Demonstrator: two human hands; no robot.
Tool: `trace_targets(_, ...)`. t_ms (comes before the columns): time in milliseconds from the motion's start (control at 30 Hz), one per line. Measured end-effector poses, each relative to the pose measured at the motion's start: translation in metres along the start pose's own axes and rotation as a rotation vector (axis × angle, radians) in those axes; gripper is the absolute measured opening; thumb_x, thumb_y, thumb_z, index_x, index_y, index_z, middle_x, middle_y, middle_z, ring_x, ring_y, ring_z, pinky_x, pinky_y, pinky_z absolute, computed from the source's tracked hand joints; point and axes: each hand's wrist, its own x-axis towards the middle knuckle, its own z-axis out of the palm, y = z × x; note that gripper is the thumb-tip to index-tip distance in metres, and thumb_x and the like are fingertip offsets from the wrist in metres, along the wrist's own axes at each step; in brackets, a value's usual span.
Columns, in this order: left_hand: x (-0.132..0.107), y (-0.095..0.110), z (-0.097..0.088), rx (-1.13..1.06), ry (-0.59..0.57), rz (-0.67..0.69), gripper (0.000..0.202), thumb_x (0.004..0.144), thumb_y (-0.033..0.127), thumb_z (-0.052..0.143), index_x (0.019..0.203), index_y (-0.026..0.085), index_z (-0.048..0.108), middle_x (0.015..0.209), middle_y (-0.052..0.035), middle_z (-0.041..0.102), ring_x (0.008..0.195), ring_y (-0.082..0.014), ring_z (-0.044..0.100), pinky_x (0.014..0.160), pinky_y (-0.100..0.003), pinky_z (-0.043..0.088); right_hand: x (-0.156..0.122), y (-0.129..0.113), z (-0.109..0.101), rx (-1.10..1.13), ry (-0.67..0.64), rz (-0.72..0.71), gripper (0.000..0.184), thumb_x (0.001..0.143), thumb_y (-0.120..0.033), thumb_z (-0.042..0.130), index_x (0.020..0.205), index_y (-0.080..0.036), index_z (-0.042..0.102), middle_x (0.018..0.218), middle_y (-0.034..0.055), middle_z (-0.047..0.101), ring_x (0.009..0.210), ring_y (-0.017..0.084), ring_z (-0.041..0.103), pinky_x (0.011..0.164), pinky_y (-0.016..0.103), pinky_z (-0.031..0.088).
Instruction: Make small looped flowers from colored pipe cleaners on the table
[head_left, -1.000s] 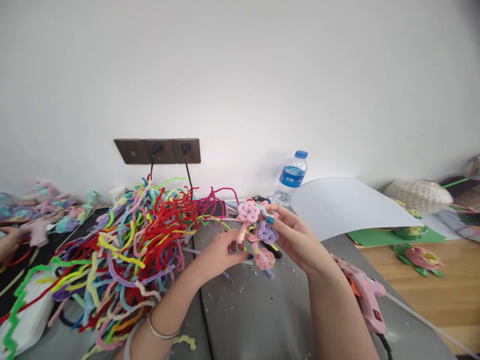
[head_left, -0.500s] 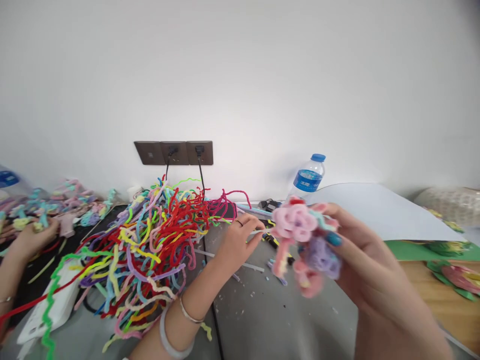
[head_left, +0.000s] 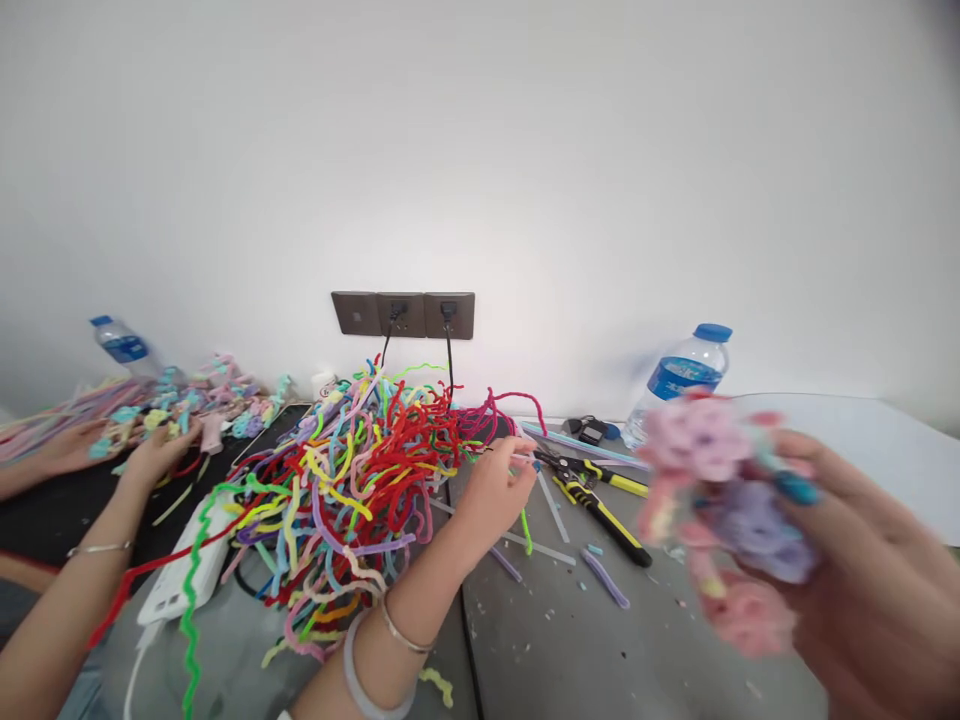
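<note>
My right hand (head_left: 862, 570) grips a bunch of fuzzy pipe-cleaner flowers (head_left: 697, 440) at the right, blurred by motion; pink, lilac and coral blooms show. My left hand (head_left: 495, 490), with bangles on its wrist, is over the table beside the pipe-cleaner heap. Its thumb and fingers are pinched together, and what is between them is hidden. Just right of those fingertips lie pliers (head_left: 592, 490) with yellow and black handles. A short green pipe cleaner (head_left: 527, 535) shows below the left hand.
A large tangle of coloured pipe cleaners (head_left: 352, 500) covers the table's middle left. A water bottle (head_left: 686, 375) stands near the wall. Farther left, a co-worker's hands (head_left: 154, 460) hold pastel pipe-cleaner pieces. A white power strip (head_left: 184, 570) and black cables lie in front.
The view has swung left. My right hand has carried the flowers right, away from my left hand, which has let go of the pale stem and is now by the pliers, uncovered to view.
</note>
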Motion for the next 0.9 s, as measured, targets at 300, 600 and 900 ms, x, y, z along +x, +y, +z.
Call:
trace_targets(300, -0.036, 0.057, -0.027, -0.423, -0.315, 0.009, 0.043, 0.086, 0.052, 0.066, 0.108, 0.015, 0.069, 0.08, -0.0032, 0.067, 0.064, -0.0131, 0.06, 0.063, -0.025, 0.051, 0.011, 0.015, 0.024, -0.016, -0.228, 0.109, 0.031, 0.082, -0.054, 0.071, 0.098, -0.027, 0.074, 0.091, 0.0078, 0.076, 0.07, 0.024, 0.072, 0.052, 0.028, 0.06)
trace_targets(600, -0.063, 0.089, -0.06, -0.301, -0.142, 0.004, 0.021, 0.08, 0.037, 0.075, 0.091, 0.019, 0.07, 0.059, 0.0035, 0.061, 0.049, -0.0104, 0.056, 0.052, -0.023, 0.048, 0.0, 0.007, 0.025, -0.004, -0.248, -0.054, 0.029, 0.09, -0.047, 0.064, 0.114, -0.035, 0.074, 0.116, 0.0086, 0.074, 0.095, 0.028, 0.074, 0.069, 0.031, 0.064)
trace_targets(900, -0.077, 0.117, -0.166, -0.177, 0.764, 0.5, 0.026, 0.064, 0.028, 0.087, 0.072, 0.016, 0.065, 0.07, 0.0004, 0.068, 0.063, -0.0133, 0.064, 0.044, -0.018, 0.048, -0.003, 0.017, 0.008, -0.097, -0.044, -0.015, 0.035, 0.088, -0.05, 0.063, 0.118, -0.033, 0.072, 0.125, 0.0102, 0.069, 0.102, 0.033, 0.071, 0.074, 0.038, 0.064)
